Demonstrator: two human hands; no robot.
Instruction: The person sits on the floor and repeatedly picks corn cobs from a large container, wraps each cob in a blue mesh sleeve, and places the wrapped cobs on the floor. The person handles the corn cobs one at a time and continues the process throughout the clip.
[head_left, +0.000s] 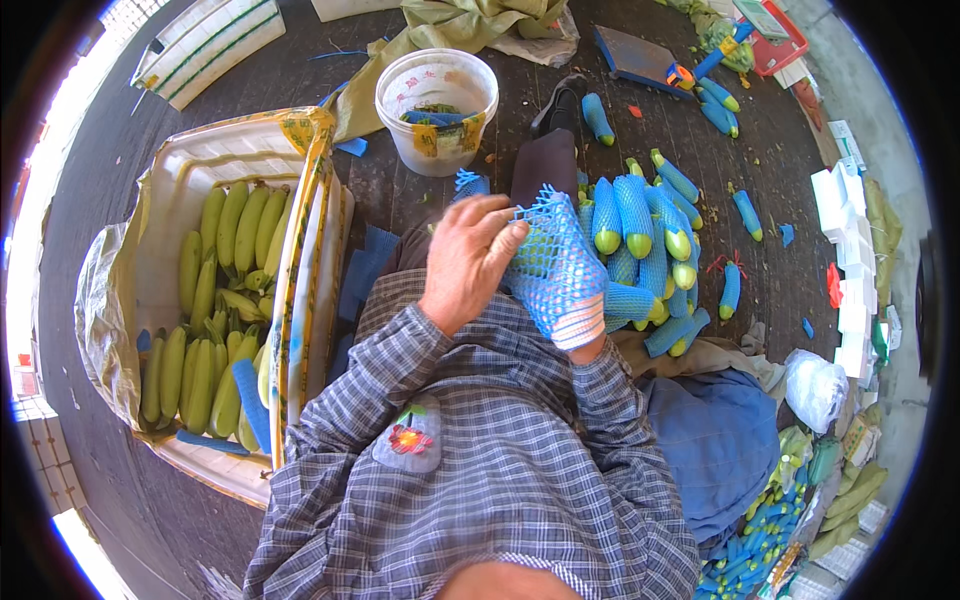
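Note:
A blue foam net sleeve (551, 251) is stretched wide over my right hand (574, 304), which wears a pale ribbed-cuff glove. Something green shows through the mesh, but the net hides my right fingers and what they may hold. My bare left hand (474, 259) is at the sleeve's fringed edge, thumb and fingertips pinching it. Beside my right hand lies a pile of zucchini in blue foam nets (649, 225), their pale green ends sticking out. To my left, a white foam box (225, 142) holds rows of bare zucchini (199, 375).
A white plastic bucket (437, 82) with scraps stands ahead. Loose blue nets (367, 270) lie beside the box. At the far right are a platform scale (637, 56), a tape dispenser (681, 76) and a red tray (780, 52). More netted zucchini (757, 540) are heaped behind a blue cloth (709, 442).

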